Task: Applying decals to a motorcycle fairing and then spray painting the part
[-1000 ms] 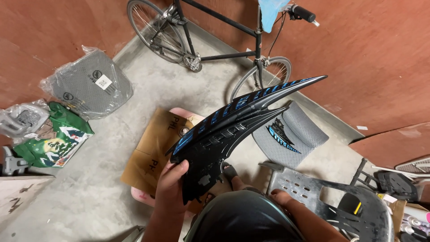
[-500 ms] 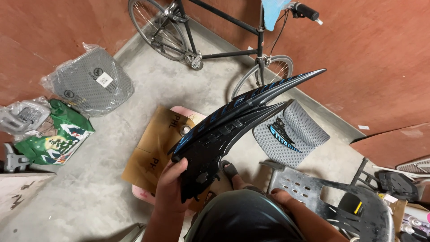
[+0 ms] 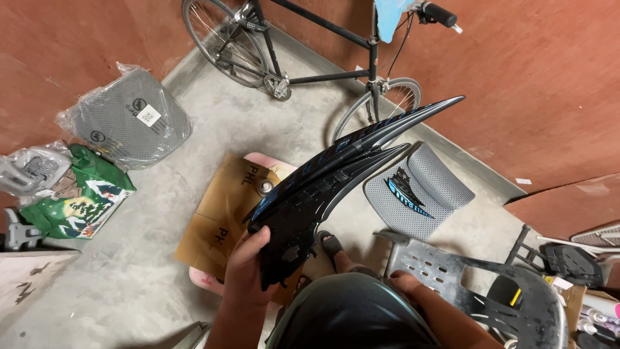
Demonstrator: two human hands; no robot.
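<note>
At the far left a green printed bag (image 3: 79,200) lies on the concrete floor (image 3: 129,284), with a grey mesh pad in clear plastic wrap (image 3: 126,119) just behind it by the red wall. Nearer the middle, a flat piece of brown cardboard (image 3: 223,220) rests on a pink board.

Over the cardboard, the left hand (image 3: 248,265) grips the broad lower end of a black curved plastic panel with blue stripes (image 3: 323,187). The fingers wrap its edge and the thumb lies on the face, so the panel stands raised and tilted, its two pointed tips sweeping up to the right toward the black bicycle (image 3: 310,58) leaning on the wall. The work looks like an inspection or positioning step: the panel is held up, clear of the floor. Any further move would call for a firm hold at the base, as the long tips are unsupported.

Right of the panel a grey mesh seat cushion (image 3: 420,190) lies on the floor. The right hand (image 3: 410,284) sits low by a dark rounded shell (image 3: 349,317). Its fingers touch the rim, but I cannot tell whether they grasp it. A grey slotted plastic part (image 3: 439,265) lies just beyond.
</note>
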